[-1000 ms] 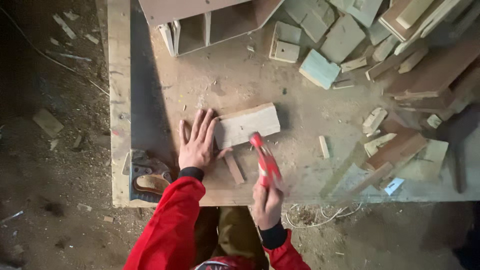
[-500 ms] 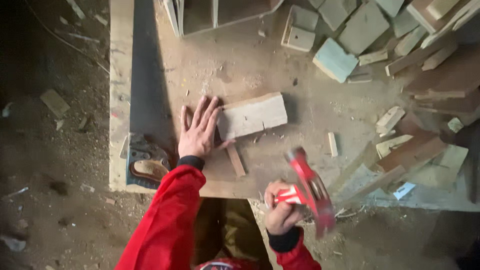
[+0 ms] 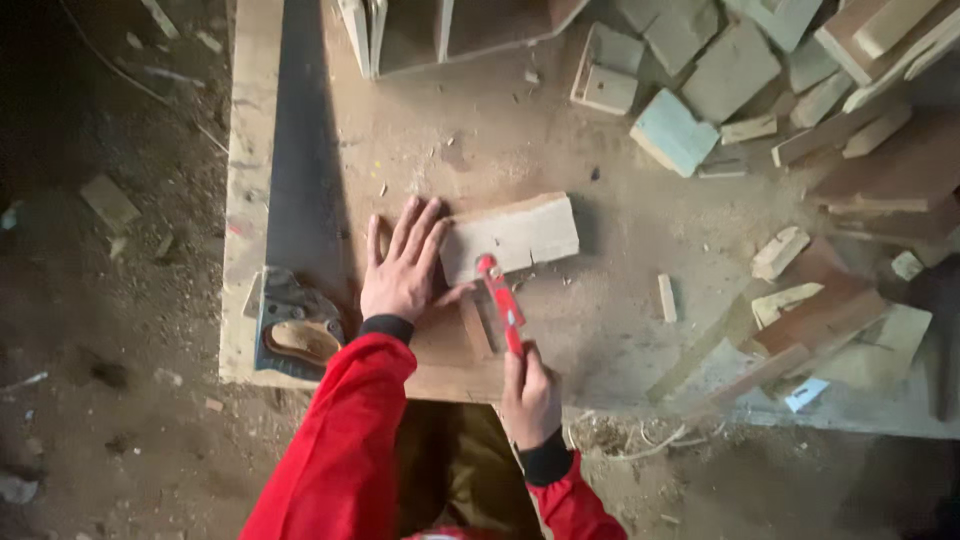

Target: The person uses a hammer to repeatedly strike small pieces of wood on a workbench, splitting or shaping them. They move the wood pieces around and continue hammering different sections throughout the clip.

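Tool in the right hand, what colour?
Red. The hammer-like tool in the right hand shows best in the head view, its head at the wood block.

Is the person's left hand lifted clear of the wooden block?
No, the left hand lies flat on the workbench with its fingers against the end of the wooden block.

A rough woodworking shop is shown. A worn, dusty workbench (image 3: 600, 340) is strewn with offcuts (image 3: 730, 70), wood blocks (image 3: 675, 130) and slats (image 3: 790, 325), and a handsaw (image 3: 295, 250) is laid along its left side. A partly built wooden box (image 3: 440, 30) is seen at the top, and the dirt floor (image 3: 110, 300) is littered with chips and debris.
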